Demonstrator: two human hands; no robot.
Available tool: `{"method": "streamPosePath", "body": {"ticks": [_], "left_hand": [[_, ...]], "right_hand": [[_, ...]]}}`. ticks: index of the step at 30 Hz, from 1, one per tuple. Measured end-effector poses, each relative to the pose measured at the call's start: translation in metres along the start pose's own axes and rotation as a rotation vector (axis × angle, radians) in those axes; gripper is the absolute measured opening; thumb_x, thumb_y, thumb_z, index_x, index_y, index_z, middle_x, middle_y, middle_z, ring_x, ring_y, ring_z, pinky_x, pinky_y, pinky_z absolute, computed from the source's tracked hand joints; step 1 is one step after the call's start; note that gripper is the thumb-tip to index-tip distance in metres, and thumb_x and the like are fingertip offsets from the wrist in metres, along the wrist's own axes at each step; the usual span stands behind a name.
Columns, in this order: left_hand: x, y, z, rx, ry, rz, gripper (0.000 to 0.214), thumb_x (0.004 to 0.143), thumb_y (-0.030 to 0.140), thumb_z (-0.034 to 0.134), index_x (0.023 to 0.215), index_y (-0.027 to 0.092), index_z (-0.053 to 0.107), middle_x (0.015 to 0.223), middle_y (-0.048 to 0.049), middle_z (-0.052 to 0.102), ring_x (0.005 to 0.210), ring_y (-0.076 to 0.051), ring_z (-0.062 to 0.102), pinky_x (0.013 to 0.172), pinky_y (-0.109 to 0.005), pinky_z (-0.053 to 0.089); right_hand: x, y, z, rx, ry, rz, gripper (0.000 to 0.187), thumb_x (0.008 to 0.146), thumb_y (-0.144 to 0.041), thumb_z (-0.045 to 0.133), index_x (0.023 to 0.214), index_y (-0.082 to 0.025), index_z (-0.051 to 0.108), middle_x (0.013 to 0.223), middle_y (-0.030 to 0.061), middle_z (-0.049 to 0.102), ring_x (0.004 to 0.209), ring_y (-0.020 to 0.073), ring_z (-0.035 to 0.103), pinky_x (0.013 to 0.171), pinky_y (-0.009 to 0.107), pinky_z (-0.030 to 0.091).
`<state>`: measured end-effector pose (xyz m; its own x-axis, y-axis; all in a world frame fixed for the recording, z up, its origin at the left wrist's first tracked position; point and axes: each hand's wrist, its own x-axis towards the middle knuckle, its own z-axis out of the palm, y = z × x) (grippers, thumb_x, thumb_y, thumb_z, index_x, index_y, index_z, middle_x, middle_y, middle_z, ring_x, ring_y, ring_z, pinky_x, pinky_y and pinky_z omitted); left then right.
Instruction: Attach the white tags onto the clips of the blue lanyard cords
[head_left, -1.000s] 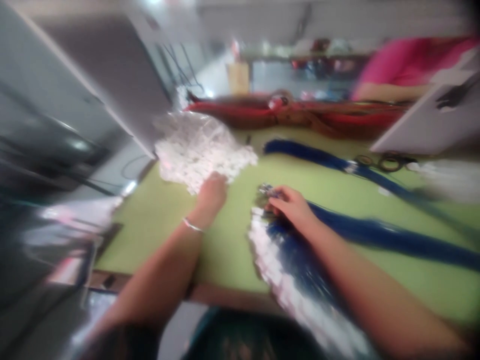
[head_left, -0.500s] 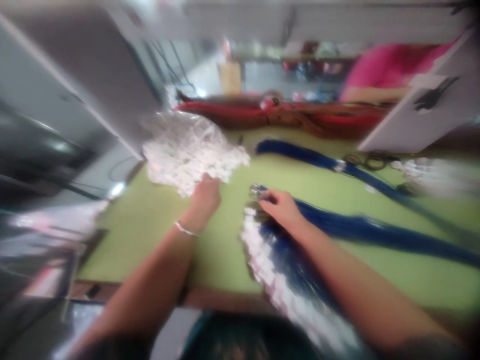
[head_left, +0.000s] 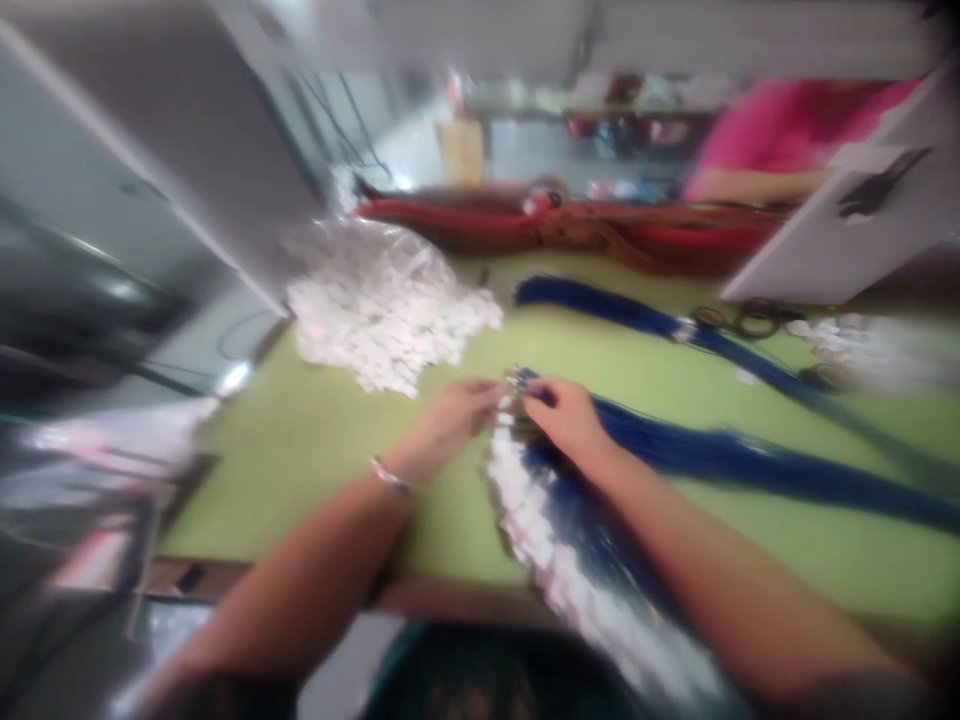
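The picture is blurred. My left hand [head_left: 457,415] reaches right over the green table [head_left: 315,440], its fingertips pinched together at the metal clips [head_left: 516,382] at the end of a bundle of blue lanyards [head_left: 720,455]. My right hand [head_left: 566,415] rests closed on that same end of the bundle, fingers curled over the clips. A row of white tags [head_left: 540,520] fans out below my right wrist along the bundle. A heap of small white pieces [head_left: 382,315] in clear plastic lies just beyond my left hand.
A second blue lanyard bundle [head_left: 637,315] lies farther back, with scissors [head_left: 750,322] beside it. Red lanyards [head_left: 570,225] run along the far edge. A white board [head_left: 832,250] leans at the right; a person in pink [head_left: 787,130] sits behind it. Grey machine housing [head_left: 150,150] stands left.
My left hand has left the heap of white pieces and moved right to the clip end of the blue bundle. My right hand stays on the bundle.
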<state>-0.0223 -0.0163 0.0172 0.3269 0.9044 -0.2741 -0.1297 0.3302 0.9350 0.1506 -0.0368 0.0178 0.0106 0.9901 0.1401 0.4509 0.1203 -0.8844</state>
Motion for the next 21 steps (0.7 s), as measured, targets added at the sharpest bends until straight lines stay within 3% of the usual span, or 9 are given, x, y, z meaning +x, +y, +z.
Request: {"method": "streamPosePath", "body": {"ticks": [6,15,21], "left_hand": [[0.0033,-0.0042,-0.0044,-0.212,-0.041,-0.002,0.017,0.071,0.021,0.078,0.085,0.013,0.073,0.079,-0.0043,0.07,0.069,-0.008,0.062,0.071,-0.02,0.05],[0.0027,-0.0058,0.0021,-0.104,-0.055,-0.057,0.021,0.074,0.027,0.076,0.075,0.009,0.067,0.066,-0.0048,0.066,0.053,-0.005,0.055,0.054,-0.017,0.045],[0.0014,-0.0091,0.0017,0.238,0.032,0.044,0.024,0.073,0.035,0.075,0.081,0.014,0.066,0.059,-0.001,0.063,0.05,-0.008,0.053,0.047,-0.02,0.039]], "right_hand": [[-0.0003,-0.0008,-0.0013,-0.022,-0.019,0.017,0.016,0.071,-0.03,0.057,0.062,-0.018,0.06,0.06,-0.0009,0.06,0.059,0.0133,0.052,0.058,0.024,0.041],[-0.0041,-0.003,-0.0012,-0.123,-0.039,-0.063,0.012,0.069,-0.028,0.056,0.061,-0.018,0.055,0.056,-0.0029,0.054,0.055,0.0111,0.046,0.054,0.022,0.035],[-0.0056,0.0004,0.0013,-0.261,-0.013,-0.106,0.01,0.069,-0.025,0.057,0.063,-0.018,0.059,0.056,-0.0018,0.058,0.054,0.0114,0.048,0.054,0.023,0.034]]}}
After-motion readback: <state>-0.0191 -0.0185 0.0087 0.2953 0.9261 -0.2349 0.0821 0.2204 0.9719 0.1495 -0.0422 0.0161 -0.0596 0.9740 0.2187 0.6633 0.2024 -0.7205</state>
